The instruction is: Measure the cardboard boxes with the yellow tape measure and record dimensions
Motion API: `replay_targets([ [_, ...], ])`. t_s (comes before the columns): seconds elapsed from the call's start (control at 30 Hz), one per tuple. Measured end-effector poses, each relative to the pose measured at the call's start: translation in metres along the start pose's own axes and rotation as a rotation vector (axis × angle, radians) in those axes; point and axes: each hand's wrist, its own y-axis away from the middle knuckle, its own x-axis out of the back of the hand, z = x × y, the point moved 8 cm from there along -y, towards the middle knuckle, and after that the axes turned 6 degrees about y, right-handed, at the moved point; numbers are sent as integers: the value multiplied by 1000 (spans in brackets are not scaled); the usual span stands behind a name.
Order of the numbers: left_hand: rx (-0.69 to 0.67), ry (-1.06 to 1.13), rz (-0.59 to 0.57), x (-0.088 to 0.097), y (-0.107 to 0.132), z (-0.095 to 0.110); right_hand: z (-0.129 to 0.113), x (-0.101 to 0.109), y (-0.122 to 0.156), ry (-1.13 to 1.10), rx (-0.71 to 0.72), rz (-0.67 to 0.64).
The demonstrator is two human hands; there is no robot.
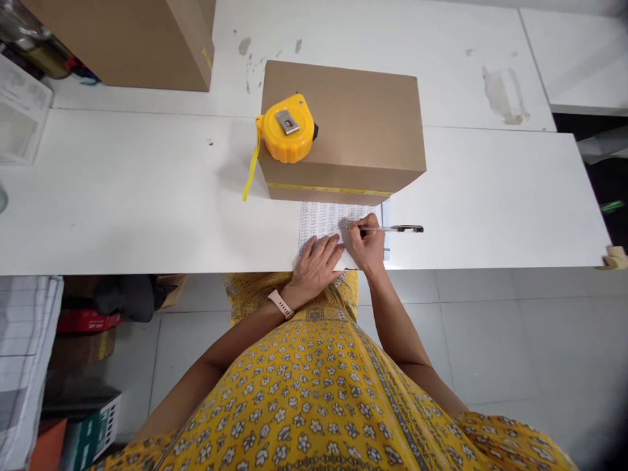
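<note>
My right hand (367, 243) is closed around a pen (397, 229) with a clear barrel and black cap end. Its tip meets a sheet of paper (318, 219) covered in rows of small writing, too small to read. Flat on the paper's lower edge lies my left hand (318, 267), fingers stretched out and holding nothing. Just beyond the sheet stands a brown cardboard box (363, 121) with yellow tape along its near side, hiding the paper's far end. On the box's left part rests a yellow tape measure (288, 131) with a metal clip and a yellow strap hanging down.
The white table (147, 196) ends close to my body. A larger cardboard box (147, 46) stands at the back left, beside a clear plastic container (22, 108). A small beige object (615, 258) sits at the table's right corner. Boxes (81, 347) lie below on the left.
</note>
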Motion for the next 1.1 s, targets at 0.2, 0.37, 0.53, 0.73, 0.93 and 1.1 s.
replay_targets([
  [0.2,-11,-15,25,1,1,1,1,0,0,-6,3,-3],
  [0.37,-12,-24,17,3,0,2,3,2,1,1,-16,14],
  [0.53,-3,-22,-2,3,0,2,2,1,0,14,-9,14],
  [0.73,-8,-32,2,1,0,1,1,1,0,10,4,10],
  [0.93,3,-21,-9,3,0,1,2,2,1,16,-31,0],
  [1.1,-3,-11,14,4,0,1,0,2,1,20,-34,0],
])
